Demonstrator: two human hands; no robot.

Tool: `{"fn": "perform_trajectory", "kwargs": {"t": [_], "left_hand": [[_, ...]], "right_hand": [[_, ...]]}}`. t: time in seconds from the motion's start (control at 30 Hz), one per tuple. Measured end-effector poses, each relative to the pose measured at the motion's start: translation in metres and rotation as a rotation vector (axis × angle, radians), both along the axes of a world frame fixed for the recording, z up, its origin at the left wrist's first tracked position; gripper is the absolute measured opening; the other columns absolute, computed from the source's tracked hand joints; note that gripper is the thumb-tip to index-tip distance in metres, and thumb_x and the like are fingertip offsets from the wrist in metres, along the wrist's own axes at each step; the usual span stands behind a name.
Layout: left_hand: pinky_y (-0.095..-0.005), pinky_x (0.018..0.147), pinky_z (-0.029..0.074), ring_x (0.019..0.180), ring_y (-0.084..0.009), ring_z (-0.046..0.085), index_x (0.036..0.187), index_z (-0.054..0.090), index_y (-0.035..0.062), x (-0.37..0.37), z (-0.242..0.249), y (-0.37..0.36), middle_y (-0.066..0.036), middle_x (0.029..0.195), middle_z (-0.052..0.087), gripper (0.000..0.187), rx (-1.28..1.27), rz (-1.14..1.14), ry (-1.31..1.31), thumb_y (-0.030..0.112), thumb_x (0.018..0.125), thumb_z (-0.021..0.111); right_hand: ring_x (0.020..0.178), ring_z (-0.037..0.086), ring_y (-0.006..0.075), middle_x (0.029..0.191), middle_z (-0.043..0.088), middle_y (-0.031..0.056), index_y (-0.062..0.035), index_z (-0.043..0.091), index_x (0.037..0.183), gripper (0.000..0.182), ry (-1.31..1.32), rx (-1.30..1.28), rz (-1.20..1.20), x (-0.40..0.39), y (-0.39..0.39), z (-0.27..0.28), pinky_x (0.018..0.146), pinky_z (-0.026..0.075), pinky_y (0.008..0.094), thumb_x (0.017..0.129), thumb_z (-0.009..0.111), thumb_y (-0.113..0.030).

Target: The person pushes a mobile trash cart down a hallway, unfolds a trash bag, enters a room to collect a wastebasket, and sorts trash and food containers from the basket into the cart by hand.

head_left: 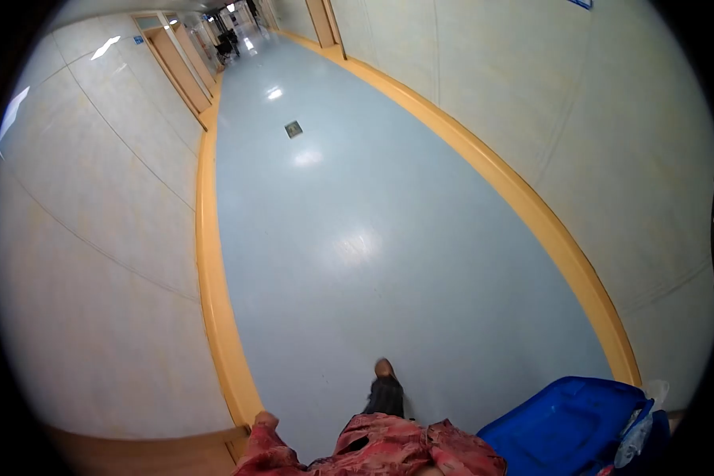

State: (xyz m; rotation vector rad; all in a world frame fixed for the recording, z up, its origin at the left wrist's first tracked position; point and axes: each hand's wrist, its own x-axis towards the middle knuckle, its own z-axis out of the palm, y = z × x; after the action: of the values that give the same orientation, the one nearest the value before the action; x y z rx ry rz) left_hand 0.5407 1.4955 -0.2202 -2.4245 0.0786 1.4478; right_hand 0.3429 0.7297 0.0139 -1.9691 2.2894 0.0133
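Observation:
My left hand (266,420) shows small at the bottom, past the end of a red patterned sleeve (266,456). It hangs near the yellow border by the left wall, and its fingers are too small to make out. No object shows in it. At the bottom right is a blue plastic bin or lid (559,424), close to my body. Clear crumpled plastic (635,436) hangs at its right side. My right hand is out of view, so whether it touches the blue bin is hidden.
A long corridor with a blue-grey floor (357,206) runs ahead, edged by yellow borders (523,190). A small square floor plate (293,129) lies ahead. Doors (178,67) line the left wall. Dark wheeled items (227,46) stand far off. My shoe (384,368) is mid-floor.

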Motion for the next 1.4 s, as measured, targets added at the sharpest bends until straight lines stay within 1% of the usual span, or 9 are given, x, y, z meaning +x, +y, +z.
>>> {"fn": "perform_trajectory", "kwargs": {"t": [0.17,0.43,0.63,0.73,1.0,1.03,1.1,1.2,1.4], "left_hand": [[-0.047,0.08,0.049,0.091,-0.0366,0.061,0.098,0.066,0.008,0.239,0.032,-0.061,-0.017,0.095,0.066,0.036,-0.657,0.198,-0.765,0.037,0.084,0.05],[-0.0443,0.073,0.049,0.085,-0.0376,0.061,0.108,0.06,0.0031,0.562,0.227,-0.282,-0.018,0.092,0.065,0.028,-1.276,-0.163,-0.864,0.018,0.084,0.058],[-0.0441,0.08,0.049,0.094,-0.0371,0.06,0.11,0.06,0.0051,0.532,0.197,-0.215,-0.019,0.101,0.064,0.03,-1.114,-0.151,-0.598,0.019,0.083,0.059],[-0.0443,0.08,0.048,0.092,-0.0363,0.061,0.112,0.06,0.0056,0.441,0.114,-0.06,-0.018,0.097,0.064,0.034,-0.79,-0.009,-0.537,0.027,0.085,0.056],[-0.039,0.092,0.046,0.108,-0.0276,0.059,0.111,0.067,0.0179,0.169,0.139,0.292,-0.011,0.114,0.064,0.039,0.097,-0.076,0.443,0.043,0.085,0.053],[-0.0378,0.084,0.052,0.106,-0.0242,0.061,0.106,0.068,0.0111,0.195,0.172,0.284,-0.006,0.111,0.066,0.037,0.131,-0.492,0.631,0.036,0.086,0.05],[-0.0396,0.089,0.048,0.103,-0.0293,0.06,0.099,0.069,0.0099,0.266,0.225,0.24,-0.015,0.109,0.064,0.041,0.219,0.173,0.241,0.043,0.086,0.05],[-0.045,0.08,0.049,0.095,-0.0308,0.062,0.092,0.069,0.008,0.354,0.125,0.276,-0.015,0.101,0.066,0.034,-0.128,-0.214,-0.164,0.037,0.085,0.051],[-0.0457,0.077,0.048,0.088,-0.0385,0.06,0.106,0.061,0.0031,0.587,0.26,-0.049,-0.02,0.093,0.064,0.031,-0.9,-0.115,-0.754,0.026,0.086,0.056]], "right_hand": [[0.082,0.066,0.0342,0.083,0.067,0.0221,0.0015,0.069,0.081,0.05,0.025,0.024,-0.008,0.036,0.036,0.012,0.071,0.05,0.0455,0.085,0.051,-0.044],[0.08,0.067,0.0334,0.081,0.067,0.0215,0.0011,0.069,0.078,0.044,0.098,0.092,-0.042,0.05,0.059,0.02,0.07,0.05,0.0451,0.085,0.052,-0.04],[0.079,0.067,0.0327,0.08,0.067,0.0211,0.0007,0.069,0.076,0.041,0.145,0.284,-0.001,0.001,0.077,0.027,0.069,0.05,0.0448,0.085,0.053,-0.036],[0.081,0.067,0.0323,0.081,0.067,0.0218,0.0027,0.068,0.078,0.035,0.826,0.487,0.712,0.029,0.093,0.059,0.067,0.049,0.0443,0.083,0.054,-0.029],[0.082,0.065,0.0378,0.087,0.066,0.0246,0.0051,0.067,0.085,0.041,0.059,0.105,-0.15,0.153,0.174,0.12,0.068,0.047,0.0453,0.079,0.059,-0.034],[0.079,0.065,0.0372,0.084,0.065,0.0262,0.006,0.067,0.084,0.042,0.261,0.113,-0.15,0.157,0.172,0.125,0.065,0.046,0.0458,0.081,0.057,-0.034],[0.079,0.065,0.0383,0.083,0.065,0.0268,0.0061,0.067,0.083,0.044,0.211,0.146,-0.068,0.128,0.165,0.12,0.066,0.046,0.0469,0.083,0.056,-0.036],[0.08,0.062,0.0433,0.08,0.063,0.0284,0.0061,0.067,0.079,0.053,0.202,0.168,0.177,0.141,0.171,0.13,0.068,0.046,0.0495,0.086,0.051,-0.044],[0.086,0.061,0.0449,0.082,0.062,0.0297,0.004,0.066,0.085,0.049,0.175,0.052,-0.061,0.119,0.169,0.126,0.072,0.047,0.0493,0.086,0.051,-0.043]]}}
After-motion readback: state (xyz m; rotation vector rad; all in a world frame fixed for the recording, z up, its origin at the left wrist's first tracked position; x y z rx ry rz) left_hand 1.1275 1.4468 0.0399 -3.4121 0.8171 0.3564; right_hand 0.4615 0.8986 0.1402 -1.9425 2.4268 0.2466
